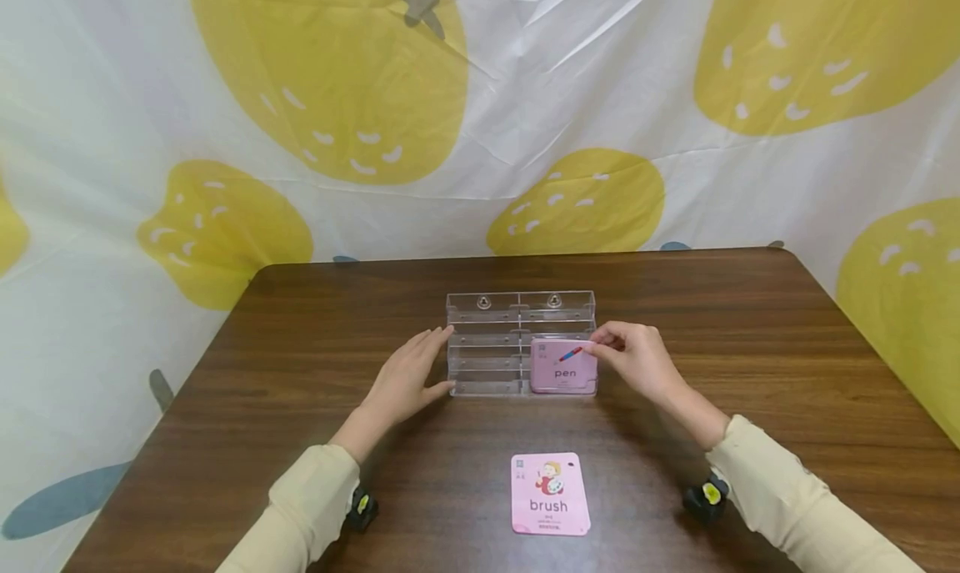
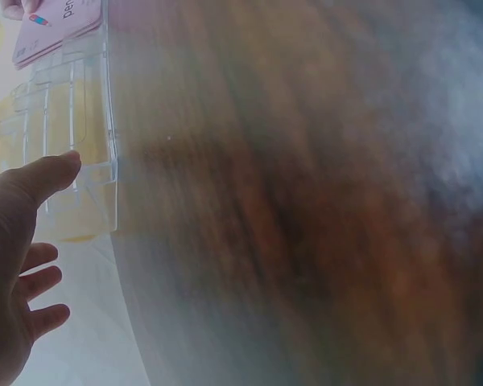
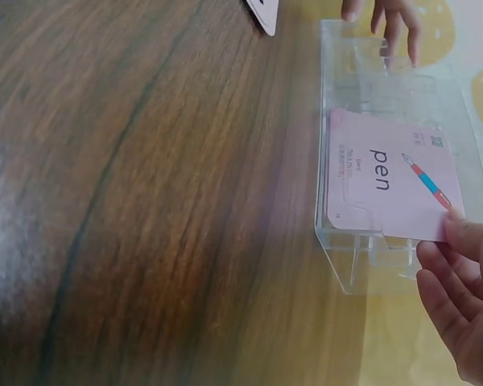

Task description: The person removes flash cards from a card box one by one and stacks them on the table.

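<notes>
Right hand (image 1: 636, 358) pinches pen card's (image 1: 551, 364) edge; table (image 1: 337, 314) surrounds brush card (image 1: 546, 520).

The left hand (image 2: 4, 257) extends its thumb at the near end of a clear rack (image 2: 110, 145); farther, the right hand (image 2: 18, 7) touches a pink "pen" card (image 2: 55, 34); right, blurred wooden tabletop (image 2: 274, 201).

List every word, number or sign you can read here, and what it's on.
"pen": on the front pink card in the clear rack.
"brush": on the pink card lying on the table, the brush card.
Small print and square corner codes: too small or blurred.
</notes>
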The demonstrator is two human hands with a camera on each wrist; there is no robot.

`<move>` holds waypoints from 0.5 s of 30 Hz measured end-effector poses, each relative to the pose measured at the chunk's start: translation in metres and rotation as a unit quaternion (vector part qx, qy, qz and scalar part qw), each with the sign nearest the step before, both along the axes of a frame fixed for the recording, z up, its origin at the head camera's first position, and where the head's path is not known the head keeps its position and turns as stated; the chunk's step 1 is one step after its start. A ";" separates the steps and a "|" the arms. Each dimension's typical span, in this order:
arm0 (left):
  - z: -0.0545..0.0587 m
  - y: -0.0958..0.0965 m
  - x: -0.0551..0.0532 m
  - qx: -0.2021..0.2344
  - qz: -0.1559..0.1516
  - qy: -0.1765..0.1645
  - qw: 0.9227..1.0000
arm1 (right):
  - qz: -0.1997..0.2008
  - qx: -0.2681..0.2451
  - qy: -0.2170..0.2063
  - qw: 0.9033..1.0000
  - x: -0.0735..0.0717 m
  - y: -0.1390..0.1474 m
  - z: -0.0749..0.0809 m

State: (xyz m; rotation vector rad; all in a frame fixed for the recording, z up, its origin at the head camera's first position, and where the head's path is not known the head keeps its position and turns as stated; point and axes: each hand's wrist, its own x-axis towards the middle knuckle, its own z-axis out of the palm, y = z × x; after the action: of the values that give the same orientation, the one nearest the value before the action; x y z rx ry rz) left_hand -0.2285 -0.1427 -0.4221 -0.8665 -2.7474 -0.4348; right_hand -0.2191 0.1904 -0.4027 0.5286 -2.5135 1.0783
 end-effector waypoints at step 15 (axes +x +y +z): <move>0.001 0.000 0.000 -0.002 -0.003 0.006 1.000 | 0.003 -0.008 0.047 0.999 0.000 0.003 0.001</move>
State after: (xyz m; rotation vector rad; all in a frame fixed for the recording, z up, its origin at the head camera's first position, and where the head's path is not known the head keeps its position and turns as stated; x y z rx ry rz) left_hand -0.2283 -0.1430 -0.4215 -0.8742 -2.7360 -0.4246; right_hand -0.2191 0.1930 -0.4018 0.5695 -2.4219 1.0488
